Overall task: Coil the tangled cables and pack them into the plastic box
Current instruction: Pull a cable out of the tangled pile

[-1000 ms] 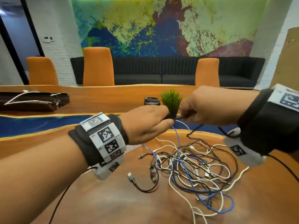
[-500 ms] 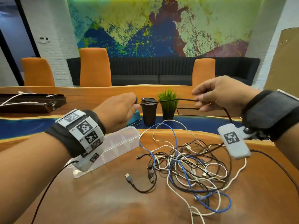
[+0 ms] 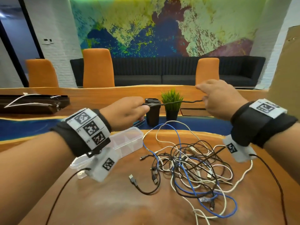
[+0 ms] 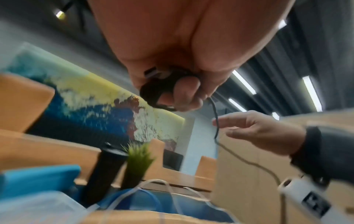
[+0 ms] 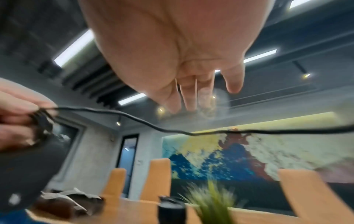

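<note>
My left hand [image 3: 128, 111] is raised over the table and grips a small coil of black cable [image 4: 153, 92] wound round its fingers. From it the black cable [image 3: 181, 102] stretches right to my right hand [image 3: 217, 98]. In the right wrist view the right hand's fingers [image 5: 191, 97] are straight and spread, and the cable [image 5: 134, 118] runs beneath them, not pinched. The tangled pile of black, white and blue cables [image 3: 186, 168] lies on the wooden table below. The clear plastic box [image 3: 126, 140] stands open left of the pile, partly hidden by my left wrist.
A black cup [image 3: 152, 116] and a small green plant [image 3: 171, 101] stand just behind the pile. A dark case [image 3: 32, 104] with white cables lies far left. Orange chairs [image 3: 97, 67] and a sofa line the far side. Cardboard [image 3: 285, 75] rises at the right.
My hands have drawn apart from beside the plant, stretching the black cable between them. The right hand's pinch has loosened and its fingers have straightened.
</note>
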### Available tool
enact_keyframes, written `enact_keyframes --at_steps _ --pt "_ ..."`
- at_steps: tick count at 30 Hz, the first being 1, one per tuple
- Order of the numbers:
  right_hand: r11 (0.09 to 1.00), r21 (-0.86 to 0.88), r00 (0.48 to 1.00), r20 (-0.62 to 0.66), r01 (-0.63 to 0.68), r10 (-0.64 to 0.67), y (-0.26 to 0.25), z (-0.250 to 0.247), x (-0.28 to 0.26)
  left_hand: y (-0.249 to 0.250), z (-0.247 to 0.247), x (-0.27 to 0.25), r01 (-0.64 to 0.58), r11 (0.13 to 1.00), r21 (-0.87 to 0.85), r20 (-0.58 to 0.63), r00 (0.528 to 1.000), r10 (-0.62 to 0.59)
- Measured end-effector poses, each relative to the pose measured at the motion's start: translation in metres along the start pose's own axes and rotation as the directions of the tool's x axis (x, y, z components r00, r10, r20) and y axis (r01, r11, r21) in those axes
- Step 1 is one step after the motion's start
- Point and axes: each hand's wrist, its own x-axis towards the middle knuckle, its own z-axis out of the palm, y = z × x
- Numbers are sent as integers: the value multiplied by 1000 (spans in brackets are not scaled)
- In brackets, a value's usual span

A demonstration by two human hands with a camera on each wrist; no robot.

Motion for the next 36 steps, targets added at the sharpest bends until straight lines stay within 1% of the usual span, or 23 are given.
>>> enact_keyframes --at_steps 1,3,6,7,9,11,12,13,14,16,18,19,20,21,22,23,24,25,26,28,30,32,36 --pt "991 90 994 -62 97 -92 -13 -5 -4 6 1 2 16 986 -168 24 1000 -12" --pt "907 338 968 -92 249 -232 -42 -15 -14 22 5 5 75 870 -488 84 996 -39" --pt "755 600 949 -22 263 -314 -68 -14 -18 39 7 9 151 604 -783 149 987 -55" --pt "667 712 959 -30 219 -283 -68 -15 -18 41 5 10 174 491 -854 168 984 -57" --pt "456 883 990 -52 108 -134 -58 -15 -13 40 0 11 187 229 -955 178 982 -60" --pt "240 971 1000 -5 1 16 -45 -12 -11 35 -5 9 154 -18 -988 155 986 -67" --pt "166 986 998 23 -33 59 -40 -7 -10 33 -7 9 130 -108 -986 138 988 -69" --pt "165 985 995 41 -55 87 -37 -2 -10 32 -9 8 107 -175 -979 121 990 -69" --pt "250 965 993 48 -73 104 -36 5 -10 33 -10 9 83 -226 -971 103 991 -79" --pt "535 843 998 39 -55 43 -40 18 -16 36 -10 12 18 -268 -963 51 992 -117" --pt "742 664 987 38 90 -154 -53 22 -28 44 -8 19 -60 -245 -968 -22 988 -155" --pt "804 565 965 53 183 -257 -61 19 -34 49 -6 22 -98 -208 -973 -61 982 -176" --pt "849 458 939 80 264 -335 -68 13 -38 52 -2 26 -130 -131 -983 -102 974 -203" --pt "874 360 916 108 326 -386 -74 5 -40 55 1 28 -153 14 -988 -152 962 -226" --pt "887 274 900 130 371 -417 -77 -5 -41 57 6 29 -169 228 -959 -221 949 -226" --pt "890 205 888 141 407 -439 -79 -16 -41 58 11 29 -178 486 -855 -294 940 -171" --pt "883 155 876 136 442 -463 -80 -25 -40 58 16 28 -184 738 -649 -343 937 -68" --pt "873 128 865 125 471 -485 -80 -33 -40 58 20 26 -196 900 -389 -353 934 51" --pt "867 116 859 121 485 -497 -79 -40 -40 58 23 24 -210 963 -169 -336 931 144" --pt "865 105 857 121 490 -500 -78 -49 -40 60 22 21 -243 970 5 -309 922 232" --pt "863 94 856 112 497 -505 -75 -55 -38 56 17 22 -296 954 51 -309 903 297" --pt "872 83 869 80 482 -488 -67 -60 -31 50 14 20 -372 925 77 -254 890 379" --pt "905 72 908 -30 420 -419 -45 -63 -12 35 16 13 -317 933 168 -40 944 328"
